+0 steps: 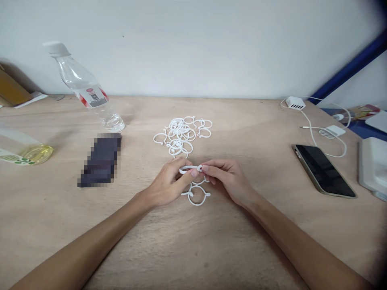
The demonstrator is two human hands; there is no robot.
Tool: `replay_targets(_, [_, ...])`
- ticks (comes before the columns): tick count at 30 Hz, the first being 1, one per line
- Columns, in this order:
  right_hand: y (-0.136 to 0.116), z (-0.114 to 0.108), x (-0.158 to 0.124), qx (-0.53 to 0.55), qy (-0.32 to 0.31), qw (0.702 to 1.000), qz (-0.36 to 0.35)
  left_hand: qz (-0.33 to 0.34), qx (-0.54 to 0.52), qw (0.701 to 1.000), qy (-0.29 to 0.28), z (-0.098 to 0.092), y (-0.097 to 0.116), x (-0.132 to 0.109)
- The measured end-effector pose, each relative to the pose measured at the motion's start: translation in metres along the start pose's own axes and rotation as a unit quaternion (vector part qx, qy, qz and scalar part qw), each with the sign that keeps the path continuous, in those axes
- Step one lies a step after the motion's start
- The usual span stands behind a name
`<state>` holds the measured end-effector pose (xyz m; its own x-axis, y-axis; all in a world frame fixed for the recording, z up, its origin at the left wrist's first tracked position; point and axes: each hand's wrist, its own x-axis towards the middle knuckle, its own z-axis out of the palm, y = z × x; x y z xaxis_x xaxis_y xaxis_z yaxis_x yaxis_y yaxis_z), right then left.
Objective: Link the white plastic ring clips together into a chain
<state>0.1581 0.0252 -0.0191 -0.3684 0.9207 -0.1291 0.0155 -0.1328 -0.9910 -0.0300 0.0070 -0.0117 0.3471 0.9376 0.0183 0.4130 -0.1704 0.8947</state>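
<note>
A white plastic ring (185, 169) with a small clasp is held between both hands above the table. My left hand (169, 181) grips its band, thumb on top near the clasp. At the clasp end, my right hand (228, 177) pinches the ring between thumb and forefinger. Just beneath the hands lie several more white rings (197, 204), partly covered by the fingers. Beyond them, a loose heap of similar white rings (178, 131) rests on the wooden table (193, 249); many overlap. Whether the held clasp is fastened is too small to tell.
Left of the heap stand a clear water bottle (87, 88) and a pixelated dark object (101, 161). A second bottle (27, 153) is at the far left. To the right are a phone (325, 171), a white cable (311, 129), a charger (331, 131) and a white box (373, 165).
</note>
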Motion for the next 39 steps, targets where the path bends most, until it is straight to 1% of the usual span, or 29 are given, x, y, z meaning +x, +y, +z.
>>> replay_targets(7, [0.0, 0.001, 0.0, -0.004, -0.002, 1.0, 0.001, -0.005, 0.012, 1.0, -0.011, -0.001, 0.003, 0.001])
replay_targets(12, [-0.003, 0.002, -0.001, -0.002, -0.002, 1.0, 0.01, -0.001, 0.021, 1.0, -0.02, -0.002, 0.001, 0.001])
replay_targets(18, [-0.006, 0.002, -0.001, 0.013, -0.008, 1.0, 0.003, 0.017, 0.034, 0.999, -0.019, -0.002, -0.003, 0.001])
replay_targets(22, [-0.007, 0.005, -0.002, 0.002, -0.003, 1.0, -0.002, 0.023, 0.039, 0.999, -0.023, -0.002, -0.002, 0.001])
replay_targets(25, [-0.007, 0.005, -0.002, -0.018, 0.008, 1.0, -0.021, 0.027, 0.042, 0.999, -0.022, -0.002, -0.003, 0.001])
replay_targets(28, [-0.004, 0.002, -0.001, -0.087, 0.065, 0.993, -0.052, 0.033, 0.063, 0.997, -0.009, -0.002, -0.003, 0.001])
replay_targets(30, [-0.001, -0.001, 0.002, -0.172, 0.112, 0.976, -0.076, 0.059, 0.1, 0.993, 0.006, 0.0, -0.003, 0.0])
replay_targets(31, [0.0, -0.002, 0.003, -0.211, 0.121, 0.966, -0.084, 0.079, 0.124, 0.989, 0.016, 0.001, -0.003, -0.001])
replay_targets(32, [0.001, -0.003, 0.003, -0.24, 0.117, 0.96, -0.088, 0.099, 0.151, 0.983, 0.025, 0.002, -0.004, -0.001])
replay_targets(35, [0.002, -0.002, 0.003, -0.282, 0.067, 0.952, -0.099, 0.136, 0.213, 0.967, 0.043, 0.006, -0.006, -0.003])
replay_targets(37, [0.001, 0.0, 0.002, -0.304, 0.044, 0.945, -0.114, 0.147, 0.234, 0.96, 0.04, 0.007, -0.007, -0.003])
replay_targets(39, [0.001, -0.001, 0.0, -0.312, 0.035, 0.942, -0.118, 0.15, 0.244, 0.958, 0.028, 0.008, -0.007, -0.003])
